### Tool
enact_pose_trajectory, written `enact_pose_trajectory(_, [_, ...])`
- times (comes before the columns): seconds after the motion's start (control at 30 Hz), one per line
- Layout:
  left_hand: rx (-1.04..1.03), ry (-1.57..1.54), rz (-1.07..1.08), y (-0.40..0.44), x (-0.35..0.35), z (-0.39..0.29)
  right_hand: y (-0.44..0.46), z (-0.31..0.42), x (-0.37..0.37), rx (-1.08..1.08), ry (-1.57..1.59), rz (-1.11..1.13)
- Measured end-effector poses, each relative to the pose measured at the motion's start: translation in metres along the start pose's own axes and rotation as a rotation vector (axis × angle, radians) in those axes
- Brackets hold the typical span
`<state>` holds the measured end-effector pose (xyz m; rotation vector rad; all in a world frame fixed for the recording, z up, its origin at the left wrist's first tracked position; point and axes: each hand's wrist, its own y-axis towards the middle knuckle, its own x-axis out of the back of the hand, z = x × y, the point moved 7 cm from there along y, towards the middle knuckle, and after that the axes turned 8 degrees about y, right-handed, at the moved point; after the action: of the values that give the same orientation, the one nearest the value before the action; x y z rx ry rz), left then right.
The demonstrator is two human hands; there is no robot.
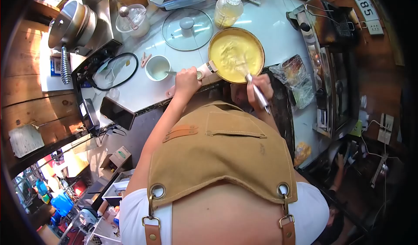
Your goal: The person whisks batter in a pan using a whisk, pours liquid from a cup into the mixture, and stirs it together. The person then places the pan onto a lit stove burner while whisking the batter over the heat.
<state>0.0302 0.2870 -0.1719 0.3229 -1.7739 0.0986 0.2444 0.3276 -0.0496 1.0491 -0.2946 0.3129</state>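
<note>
A round frying pan with a worn brown rim sits at the front edge of the counter and holds a thick, creamy yellow mixture. My left hand is closed around the pan's pale pink handle. In my right hand is a whisk with a silvery handle, held slanting, its head dipped into the mixture and partly hidden by it. Just left of the pan handle stands a white cup with a spoon leaning in it.
Behind the pan are a glass lid and a clear shaker jar. A plastic tub stands at back left, near stacked metal pots. On the right are a plastic-wrapped package and an oven. Another person's arm shows lower right.
</note>
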Motion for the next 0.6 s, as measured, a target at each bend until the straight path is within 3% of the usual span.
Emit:
enact_pose_trajectory(0.03, [-0.01,0.002,-0.015,0.001,0.001,0.0,-0.003,-0.021,0.002,-0.326,-0.014,-0.054])
enact_pose_trajectory(0.1, [-0.004,0.019,0.0,0.002,0.001,0.0,0.0,-0.015,0.021,-0.172,-0.126,-0.076])
enact_pose_trajectory(0.2, [0.019,0.01,0.005,0.003,0.003,0.002,-0.008,0.011,0.015,0.054,0.031,-0.052])
enact_pose_trajectory(0.3, [-0.006,-0.014,-0.002,0.0,-0.002,0.001,0.008,0.004,-0.013,-0.006,0.041,0.127])
enact_pose_trajectory(0.4, [-0.027,0.007,0.002,0.0,-0.001,0.0,0.027,0.0,0.006,0.053,-0.158,0.013])
enact_pose_trajectory(0.43, [-0.018,0.02,0.012,0.003,-0.001,0.001,0.005,-0.023,0.018,-0.198,-0.099,-0.081])
enact_pose_trajectory(0.5, [-0.006,0.026,-0.001,0.005,0.0,0.002,0.005,-0.006,0.016,-0.285,0.067,-0.013])
enact_pose_trajectory(0.53, [-0.002,0.029,0.0,0.002,0.0,0.001,0.012,0.001,0.007,-0.169,0.186,-0.005])
enact_pose_trajectory(0.6, [-0.011,0.025,0.007,0.001,-0.001,0.0,0.009,-0.006,-0.012,-0.182,0.102,0.102])
